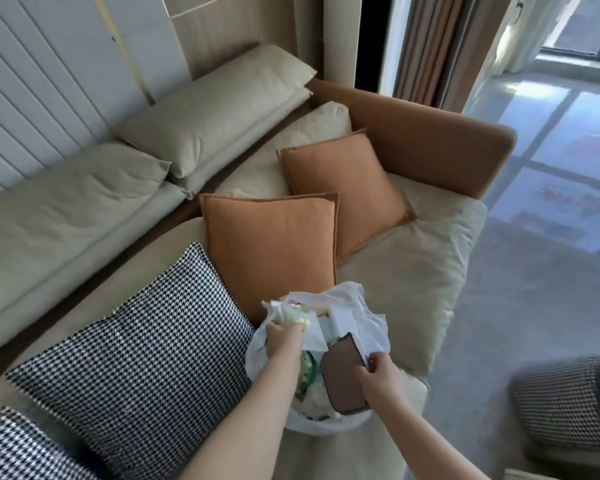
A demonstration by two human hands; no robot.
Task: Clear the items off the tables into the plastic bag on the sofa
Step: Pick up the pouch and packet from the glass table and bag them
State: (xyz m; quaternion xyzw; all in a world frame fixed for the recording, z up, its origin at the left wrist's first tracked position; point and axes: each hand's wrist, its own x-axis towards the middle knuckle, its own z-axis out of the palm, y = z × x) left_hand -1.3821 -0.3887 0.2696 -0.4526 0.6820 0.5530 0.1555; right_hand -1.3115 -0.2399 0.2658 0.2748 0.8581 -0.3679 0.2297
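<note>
Left hand (284, 336): grips the bag rim, holding it open
Right hand (378, 374): pinches the brown wallet (343, 379)
Bag (361, 313): lower centre, on the sofa (413, 271)
Tip: keep the mouth wide, lower the wallet in flat

Daylight from window (575, 32) upper right; glare patches on floor (551, 161). Sofa (413, 271) evenly, softly lit. Overall soft focus; wide-angle bending at edges; lower-right corner blurred.

The lone head camera looks steeply down, close above both hands, with the sofa (413, 271) stretching beyond them.
</note>
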